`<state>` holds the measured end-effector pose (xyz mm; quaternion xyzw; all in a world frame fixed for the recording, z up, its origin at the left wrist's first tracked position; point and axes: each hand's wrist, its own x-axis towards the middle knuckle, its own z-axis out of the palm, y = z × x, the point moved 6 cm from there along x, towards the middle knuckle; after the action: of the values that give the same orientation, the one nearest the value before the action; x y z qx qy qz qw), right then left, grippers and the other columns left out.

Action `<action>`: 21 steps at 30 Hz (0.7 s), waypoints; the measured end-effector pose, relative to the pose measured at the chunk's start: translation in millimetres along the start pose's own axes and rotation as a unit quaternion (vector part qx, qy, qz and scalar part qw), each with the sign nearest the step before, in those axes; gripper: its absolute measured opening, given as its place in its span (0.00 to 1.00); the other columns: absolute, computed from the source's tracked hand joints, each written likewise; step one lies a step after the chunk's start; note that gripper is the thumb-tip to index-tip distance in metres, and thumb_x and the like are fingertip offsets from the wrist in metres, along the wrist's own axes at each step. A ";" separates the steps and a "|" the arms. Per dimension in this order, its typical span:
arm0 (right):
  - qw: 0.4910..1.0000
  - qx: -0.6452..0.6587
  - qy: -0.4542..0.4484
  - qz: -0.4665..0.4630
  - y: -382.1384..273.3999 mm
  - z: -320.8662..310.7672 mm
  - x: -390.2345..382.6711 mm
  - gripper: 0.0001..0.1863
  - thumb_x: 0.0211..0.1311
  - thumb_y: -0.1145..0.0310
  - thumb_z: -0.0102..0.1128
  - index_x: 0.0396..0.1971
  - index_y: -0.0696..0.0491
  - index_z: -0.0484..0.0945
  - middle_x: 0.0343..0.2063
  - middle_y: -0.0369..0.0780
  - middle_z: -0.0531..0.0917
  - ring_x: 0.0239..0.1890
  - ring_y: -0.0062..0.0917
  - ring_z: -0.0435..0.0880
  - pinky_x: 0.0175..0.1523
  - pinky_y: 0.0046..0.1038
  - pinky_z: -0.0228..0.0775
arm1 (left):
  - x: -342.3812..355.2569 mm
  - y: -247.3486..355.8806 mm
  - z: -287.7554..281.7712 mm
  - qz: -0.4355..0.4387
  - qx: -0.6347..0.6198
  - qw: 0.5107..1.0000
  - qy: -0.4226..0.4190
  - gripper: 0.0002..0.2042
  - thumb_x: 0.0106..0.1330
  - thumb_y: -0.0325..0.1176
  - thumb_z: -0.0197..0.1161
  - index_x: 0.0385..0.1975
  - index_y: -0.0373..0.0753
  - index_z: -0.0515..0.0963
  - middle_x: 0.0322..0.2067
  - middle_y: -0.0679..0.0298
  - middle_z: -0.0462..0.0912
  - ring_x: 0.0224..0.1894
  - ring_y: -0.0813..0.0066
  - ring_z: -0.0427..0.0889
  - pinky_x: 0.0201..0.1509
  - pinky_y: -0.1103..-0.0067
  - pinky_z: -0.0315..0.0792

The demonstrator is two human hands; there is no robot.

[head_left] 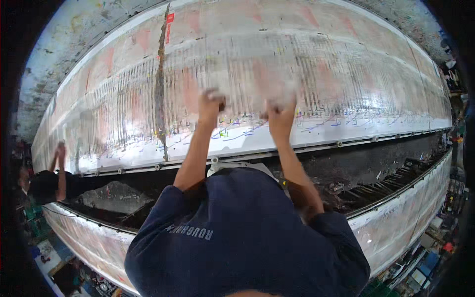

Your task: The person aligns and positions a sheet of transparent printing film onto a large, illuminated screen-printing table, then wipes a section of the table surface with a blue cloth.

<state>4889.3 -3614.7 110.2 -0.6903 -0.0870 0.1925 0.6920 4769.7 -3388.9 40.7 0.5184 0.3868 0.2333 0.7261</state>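
Both my hands are raised over a long, pale printing table (247,141) streaked with grey and faded red. My left hand (212,103) is curled closed, with a small dark patch beside its fingers. To its right, my right hand (281,113) is also closed, partly smeared by motion. A pale, see-through blur (274,81) lies around and beyond the right fingers; its kind cannot be made out. Rows of dark stripes and small coloured marks cover the table surface under both hands.
A metal rail (302,149) with round knobs runs along the table's near edge. Behind me, past a dark gap (356,173), stands a second pale table (410,210). Another person (47,185) leans over the table at the far left.
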 end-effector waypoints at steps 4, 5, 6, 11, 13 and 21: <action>0.979 0.072 0.039 0.187 148.8 -54.8 11.6 0.33 0.63 0.69 0.63 0.65 0.53 0.56 0.37 0.39 0.81 0.31 0.22 0.83 0.34 0.24 0.78 | -16.4 -113.1 -33.5 -0.097 0.074 0.993 0.009 0.14 0.61 0.18 0.57 0.47 0.33 0.71 0.24 0.60 0.80 0.17 0.75 0.77 0.16 0.79 0.65; 0.941 0.143 0.023 0.307 177.1 -60.8 11.2 0.27 0.64 0.65 0.63 0.60 0.53 0.63 0.38 0.38 0.80 0.33 0.22 0.84 0.34 0.24 0.78 | -21.3 -125.9 -45.4 -0.127 0.111 0.986 0.011 0.11 0.63 0.20 0.58 0.45 0.33 0.72 0.23 0.60 0.80 0.16 0.75 0.77 0.15 0.79 0.66; 0.951 0.098 -0.017 0.293 189.0 -65.1 19.0 0.17 0.65 0.60 0.62 0.47 0.52 0.73 0.37 0.37 0.80 0.34 0.25 0.85 0.34 0.27 0.80 | -24.9 -135.2 -56.4 -0.158 0.146 0.976 0.013 0.08 0.65 0.22 0.59 0.43 0.33 0.73 0.22 0.60 0.80 0.16 0.75 0.77 0.15 0.79 0.66; 0.931 -0.054 -0.172 0.317 189.3 -35.1 33.5 0.14 0.62 0.59 0.64 0.32 0.57 0.80 0.28 0.38 0.81 0.30 0.26 0.85 0.32 0.31 0.79 | -25.1 -153.1 -100.2 -0.135 0.196 0.970 0.045 0.06 0.66 0.25 0.60 0.39 0.31 0.75 0.23 0.59 0.81 0.20 0.73 0.81 0.19 0.77 0.73; 0.831 -0.425 -0.323 0.159 188.2 -17.3 43.0 0.13 0.58 0.65 0.63 0.24 0.60 0.81 0.19 0.43 0.81 0.26 0.31 0.85 0.32 0.34 0.77 | -25.0 -146.4 -98.9 -0.077 0.214 0.973 0.034 0.10 0.63 0.29 0.65 0.39 0.30 0.75 0.23 0.57 0.82 0.20 0.71 0.81 0.22 0.77 0.76; 0.835 -0.481 -0.210 -0.166 33.7 37.9 25.1 0.09 0.54 0.68 0.64 0.22 0.59 0.81 0.20 0.51 0.81 0.25 0.43 0.82 0.34 0.41 0.72 | -9.0 -117.9 -57.1 0.005 0.341 0.929 0.143 0.12 0.53 0.30 0.71 0.28 0.33 0.72 0.23 0.53 0.82 0.27 0.58 0.84 0.34 0.66 0.75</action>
<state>4892.6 -3571.0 74.4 -0.8546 -0.4247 0.1490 0.2589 4711.1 -3404.6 -75.8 0.6981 0.5402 0.1626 0.4409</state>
